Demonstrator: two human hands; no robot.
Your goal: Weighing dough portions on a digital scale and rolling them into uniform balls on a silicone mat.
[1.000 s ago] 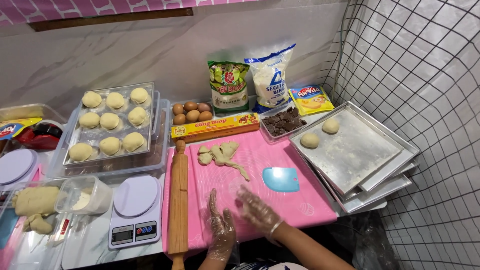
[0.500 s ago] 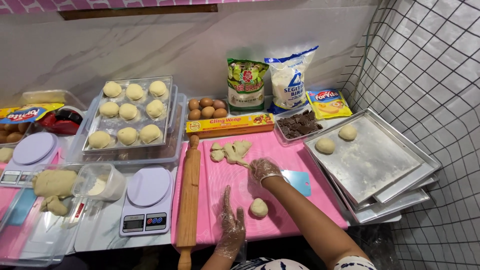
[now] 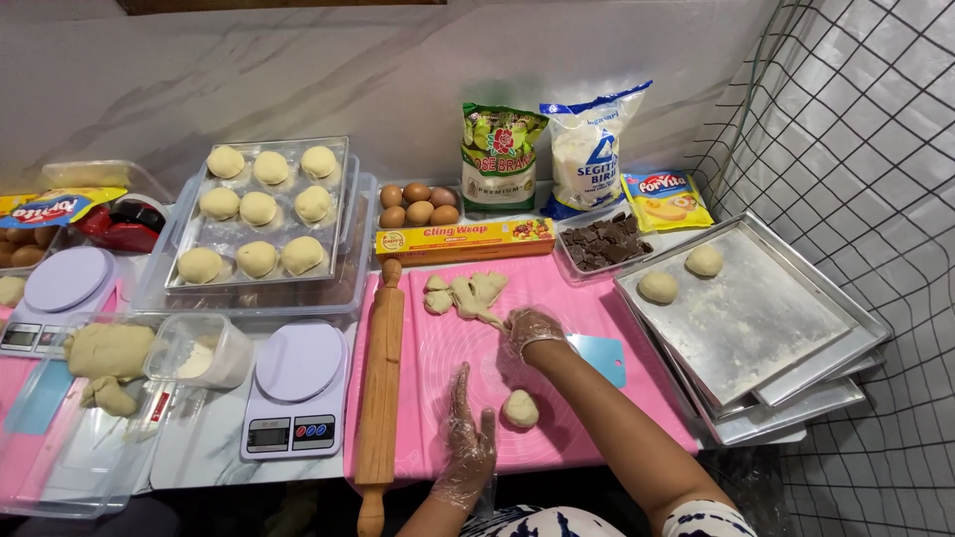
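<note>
A: Views?
B: One only, head-worn, looking steeply down and forward over the pink mat (image 3: 597, 298) toward the marble wall (image 3: 298, 80).
A: Distance?
B: Arm's reach; forearms enter from the bottom edge. The wire grid (image 3: 856, 149) closes the right side. No second view to overlap.

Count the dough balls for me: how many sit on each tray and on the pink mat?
Left tray: 9 dough balls
Right metal tray: 2 dough balls
Pink mat: 1 dough ball, beside the left hand
Total: 12
</note>
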